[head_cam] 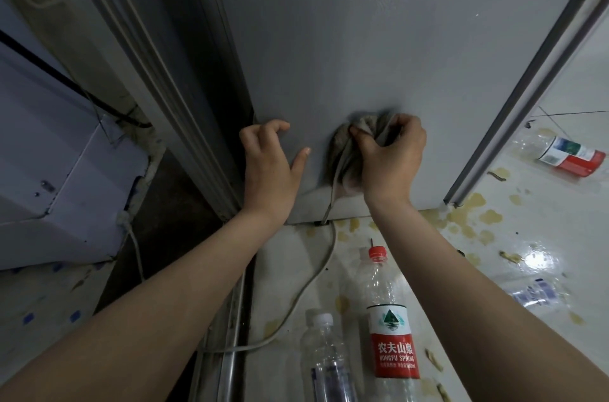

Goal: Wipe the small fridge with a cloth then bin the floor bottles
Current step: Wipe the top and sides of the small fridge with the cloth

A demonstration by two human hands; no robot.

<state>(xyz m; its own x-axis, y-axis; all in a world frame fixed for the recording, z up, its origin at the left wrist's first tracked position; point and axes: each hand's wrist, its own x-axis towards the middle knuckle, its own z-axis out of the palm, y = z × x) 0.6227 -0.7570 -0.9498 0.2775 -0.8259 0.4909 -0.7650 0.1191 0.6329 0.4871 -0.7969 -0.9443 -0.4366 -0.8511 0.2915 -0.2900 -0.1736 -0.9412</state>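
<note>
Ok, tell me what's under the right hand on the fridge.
A bunched grey cloth, gripped by the right hand and pressed against the fridge. The patch of fridge behind the cloth is covered, so it cannot be seen.

I get a single view, from a wide-angle camera on the person's head. It faces forward and steeply down, close up against the grey fridge (362,39), which fills the frame from 10 to 2 o'clock. The left hand (270,164) and the right hand (392,154), with the cloth (346,151), sit near centre. Floor (543,236) shows from 3 to 7 o'clock, bottles (390,335) at 6.
</note>
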